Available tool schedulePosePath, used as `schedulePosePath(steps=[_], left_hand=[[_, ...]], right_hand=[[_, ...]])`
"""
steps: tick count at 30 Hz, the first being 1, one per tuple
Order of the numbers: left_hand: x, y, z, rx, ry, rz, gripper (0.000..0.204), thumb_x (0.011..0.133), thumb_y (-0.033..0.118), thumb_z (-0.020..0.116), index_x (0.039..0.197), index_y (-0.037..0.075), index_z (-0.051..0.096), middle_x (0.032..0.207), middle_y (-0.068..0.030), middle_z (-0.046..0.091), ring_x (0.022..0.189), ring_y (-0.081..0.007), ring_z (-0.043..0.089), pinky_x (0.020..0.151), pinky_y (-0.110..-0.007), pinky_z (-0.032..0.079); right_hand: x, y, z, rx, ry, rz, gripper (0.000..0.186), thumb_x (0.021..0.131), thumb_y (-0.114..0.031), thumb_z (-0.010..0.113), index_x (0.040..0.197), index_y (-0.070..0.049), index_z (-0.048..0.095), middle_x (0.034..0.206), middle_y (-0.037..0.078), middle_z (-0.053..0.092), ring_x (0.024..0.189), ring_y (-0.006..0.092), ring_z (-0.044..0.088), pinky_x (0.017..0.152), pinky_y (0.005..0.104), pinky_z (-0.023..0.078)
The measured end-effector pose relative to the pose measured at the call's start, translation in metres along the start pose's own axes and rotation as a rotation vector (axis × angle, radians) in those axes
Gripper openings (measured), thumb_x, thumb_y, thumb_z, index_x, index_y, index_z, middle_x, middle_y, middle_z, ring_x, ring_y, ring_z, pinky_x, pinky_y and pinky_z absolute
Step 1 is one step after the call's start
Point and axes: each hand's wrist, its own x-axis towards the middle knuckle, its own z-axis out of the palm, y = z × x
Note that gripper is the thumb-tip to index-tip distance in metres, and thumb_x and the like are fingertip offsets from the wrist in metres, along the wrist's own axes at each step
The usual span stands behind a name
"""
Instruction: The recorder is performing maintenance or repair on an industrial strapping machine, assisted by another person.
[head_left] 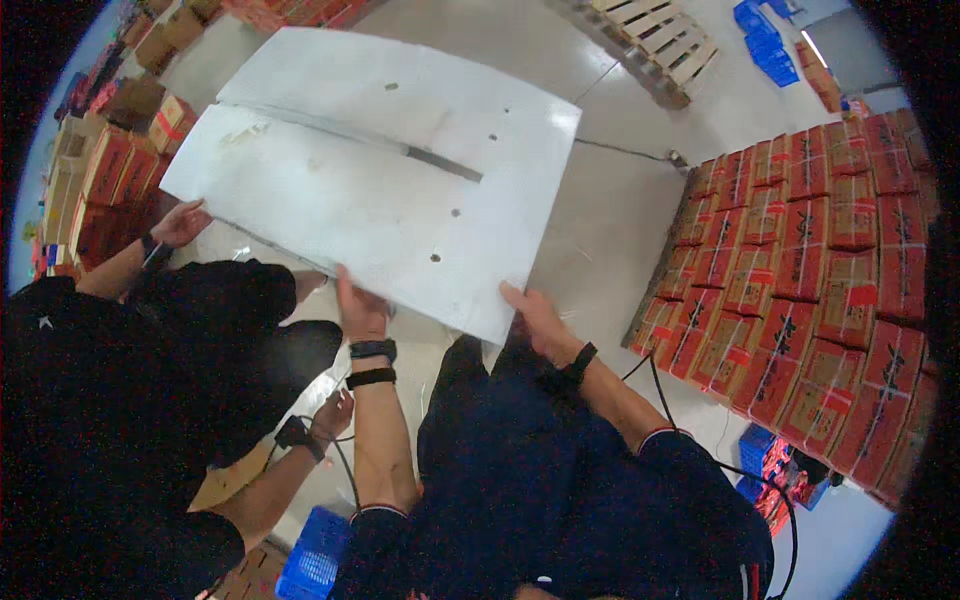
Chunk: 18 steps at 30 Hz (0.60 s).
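A large white flat sheet [370,190] with a slit and a few small holes is held level above the concrete floor. My left hand [358,305] grips its near edge, with two black bands on the wrist. My right hand [535,315] grips the near right corner of the same edge. A co-worker in black [110,400] stands at my left; one of their hands [180,222] holds the sheet's left edge, and their other hand [335,415] hangs low beside my left forearm.
A pallet load of red and orange cartons [810,270] stands close on the right. An empty wooden pallet [660,40] lies at the top, with blue crates [760,35] beyond it. More cartons [110,160] are stacked at the left. A blue crate [315,555] sits by my feet.
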Motion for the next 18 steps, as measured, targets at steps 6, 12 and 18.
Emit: schedulePosePath(steps=[6,12,18], left_hand=[[0.024,0.047,0.045,0.107,-0.029,0.089,0.038,0.089,0.025,0.056,0.117,0.0,0.049,0.112,-0.01,0.057,0.104,-0.0239,0.055,0.09,-0.038,0.045],[0.002,0.08,0.113,0.253,0.002,0.265,0.038,0.083,0.017,0.061,0.114,-0.001,0.05,0.111,-0.01,0.055,0.104,-0.0235,0.053,0.09,-0.038,0.044],[0.014,0.111,0.214,0.36,-0.149,0.327,0.037,0.077,0.01,0.063,0.11,-0.001,0.052,0.105,-0.0089,0.055,0.099,-0.0241,0.054,0.089,-0.038,0.045]], right_hand=[[-0.031,-0.054,0.042,0.266,-0.185,-0.2,0.059,0.084,-0.037,0.062,0.122,0.004,0.043,0.109,0.012,0.057,0.092,0.0211,0.058,0.078,0.0332,0.049],[-0.064,-0.095,0.053,0.591,-0.361,-0.176,0.052,0.085,-0.029,0.06,0.123,0.002,0.044,0.115,0.012,0.055,0.104,0.0241,0.055,0.089,0.0364,0.046],[-0.064,-0.143,0.049,-0.189,-0.062,-1.206,0.038,0.088,-0.025,0.054,0.119,-0.005,0.048,0.111,0.012,0.056,0.105,0.0224,0.055,0.092,0.0348,0.044]])
